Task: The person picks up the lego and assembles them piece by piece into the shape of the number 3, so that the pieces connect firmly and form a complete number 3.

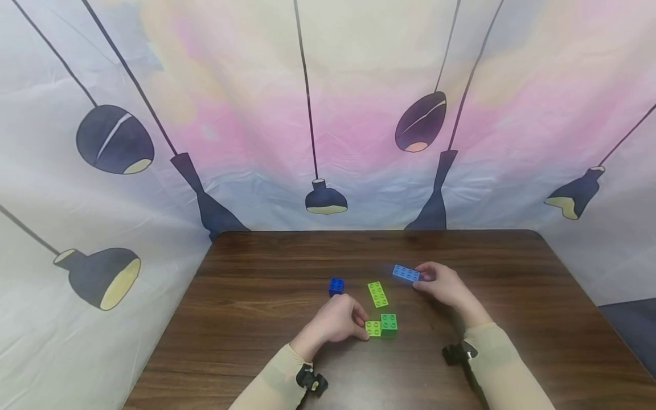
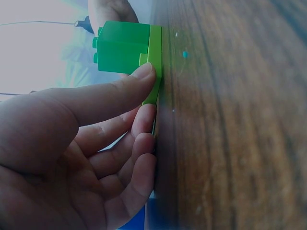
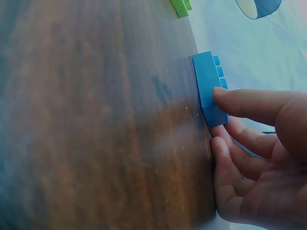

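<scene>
My left hand [image 1: 335,319] pinches the near end of a thin lime green toy brick [image 2: 155,43] lying on the table. A taller green brick [image 1: 389,324] is stacked on the other end of that lime brick, its studs facing up. Farther back on the right, my right hand [image 1: 447,286] holds one end of a long light blue brick [image 1: 406,273] between thumb and fingers. In the right wrist view this blue brick [image 3: 208,88] sits right at the tabletop, with the thumb on its side.
Between the hands lies another lime green brick [image 1: 378,294] with two rows of studs. A small dark blue brick [image 1: 336,285] stands just beyond the left hand. Behind the wooden table [image 1: 256,353] hangs a cloth [image 1: 246,142] printed with lamps.
</scene>
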